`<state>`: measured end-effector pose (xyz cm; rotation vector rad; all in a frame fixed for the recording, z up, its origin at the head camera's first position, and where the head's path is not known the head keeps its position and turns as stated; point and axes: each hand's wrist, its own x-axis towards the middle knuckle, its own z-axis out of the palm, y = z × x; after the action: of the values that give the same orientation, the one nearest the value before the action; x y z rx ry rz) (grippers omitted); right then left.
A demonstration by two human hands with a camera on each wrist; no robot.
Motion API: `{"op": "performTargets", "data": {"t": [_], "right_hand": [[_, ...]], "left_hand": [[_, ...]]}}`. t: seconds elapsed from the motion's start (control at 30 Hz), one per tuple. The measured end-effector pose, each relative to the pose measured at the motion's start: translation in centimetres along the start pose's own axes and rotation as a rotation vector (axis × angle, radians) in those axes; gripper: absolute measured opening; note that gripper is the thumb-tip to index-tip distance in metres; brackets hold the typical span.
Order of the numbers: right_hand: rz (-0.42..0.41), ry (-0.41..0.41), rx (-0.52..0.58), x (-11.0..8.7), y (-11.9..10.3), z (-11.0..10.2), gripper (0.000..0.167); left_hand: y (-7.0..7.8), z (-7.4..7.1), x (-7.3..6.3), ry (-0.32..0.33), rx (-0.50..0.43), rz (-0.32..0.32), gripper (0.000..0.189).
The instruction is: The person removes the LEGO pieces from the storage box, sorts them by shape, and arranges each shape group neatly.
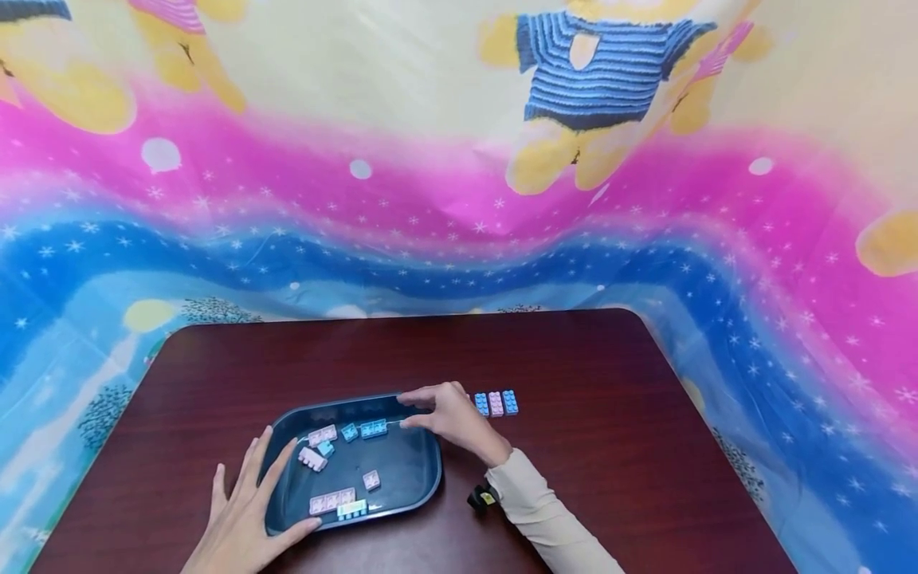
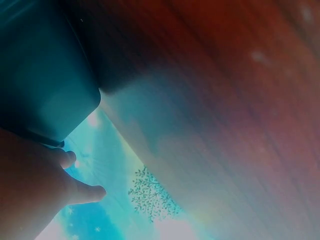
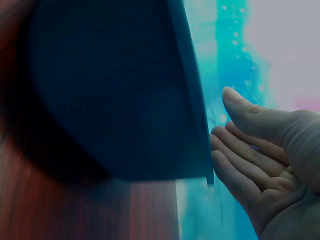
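- Along the near edge of the dark, round-cornered plastic tray (image 1: 402, 462), an oblong pale-pink plastic brick (image 1: 332, 501) and a light-blue studded brick (image 1: 352, 509) are lying together.
- At the tray's left end, the left hand (image 1: 247, 498) is resting with fingers and thumb spread apart, the thumb touching the near rim.
- By the far edge, an oblong blue plastic brick (image 1: 374, 429) is lying left to right, like the tray's long axis, just left of the right hand (image 1: 455, 418); that hand is nearer, its thumb and fingers apart, nothing visible between them.
- Beyond the tray's far-right corner, blue and pink studded bricks (image 1: 496, 403) are standing in a row on the red-brown table (image 1: 610, 446).
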<state>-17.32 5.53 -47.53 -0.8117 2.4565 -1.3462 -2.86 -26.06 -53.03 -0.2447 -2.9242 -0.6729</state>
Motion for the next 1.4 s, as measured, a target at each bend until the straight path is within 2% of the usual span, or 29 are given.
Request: {"op": "performTargets", "data": {"t": [0.2,0.4,0.63,0.87,0.97,1.13,1.4], "right_hand": [[0.038,-0.078,-0.018,1.7,-0.8,1.4,0.035],[0.068,-0.098,-0.132,3.0,-1.2,2.3,0.033],[0.068,-0.114,-0.206,4.1,-1.9,3.8,0.032],[0.092,-0.132,-0.254,4.4,-2.3,4.9,0.030],[0.083,-0.141,-0.311,4.3,-2.0,5.1,0.030],[0.042,-0.171,-0.376,4.2,-1.4,5.5,0.030],[0.011,-0.153,-0.429,4.0,-1.2,6.2,0.028]], "left_hand": [[0.0,-0.2,-0.1,-0.014,-0.002,-0.011,0.114],[0.1,-0.3,-0.1,-0.021,-0.011,-0.011,0.112],[0.0,-0.8,-0.2,-0.028,-0.007,-0.014,0.112],[0.1,-0.9,0.1,-0.091,-0.043,-0.052,0.111],[0.4,-0.8,0.3,-0.116,-0.076,-0.065,0.109],[0.6,-0.9,0.2,-0.114,-0.081,-0.065,0.108],[0.6,-1.2,-0.1,-0.104,-0.088,-0.064,0.109]]}}
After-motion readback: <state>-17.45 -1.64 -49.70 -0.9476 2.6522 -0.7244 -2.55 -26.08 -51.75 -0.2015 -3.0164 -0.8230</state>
